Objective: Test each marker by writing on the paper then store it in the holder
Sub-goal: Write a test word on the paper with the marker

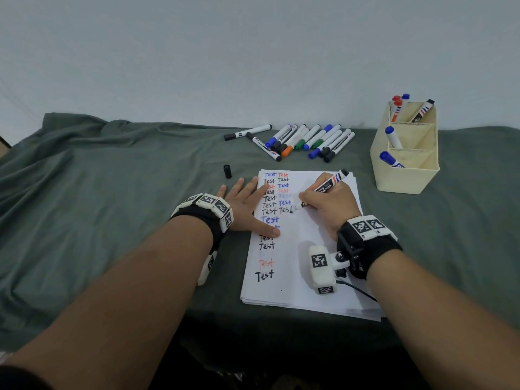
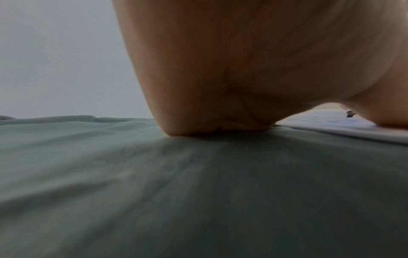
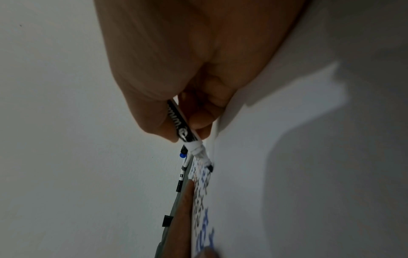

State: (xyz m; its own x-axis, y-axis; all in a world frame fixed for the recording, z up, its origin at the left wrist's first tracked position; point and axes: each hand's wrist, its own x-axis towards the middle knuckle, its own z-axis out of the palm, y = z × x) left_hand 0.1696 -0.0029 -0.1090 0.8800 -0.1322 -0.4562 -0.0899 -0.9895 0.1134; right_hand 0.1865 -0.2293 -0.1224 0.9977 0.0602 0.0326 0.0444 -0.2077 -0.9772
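My right hand (image 1: 323, 204) grips an uncapped black marker (image 1: 327, 185) in a writing hold, its tip touching the white paper (image 1: 315, 243) at the end of a black "Test". In the right wrist view the marker (image 3: 187, 132) slants down to the paper (image 3: 287, 174) with its black tip on the sheet. My left hand (image 1: 247, 204) lies flat with fingers spread, pressing the paper's left edge; its palm (image 2: 220, 69) rests on the cloth. The marker's black cap (image 1: 227, 171) stands on the cloth beyond the left hand. The cream holder (image 1: 405, 153) stands at the right with several markers in it.
A pile of several capped markers (image 1: 304, 140) lies on the green cloth (image 1: 112, 192) behind the paper, near the pale wall. The paper carries two columns of "Test" in black, blue and red. The cloth is rumpled at the left.
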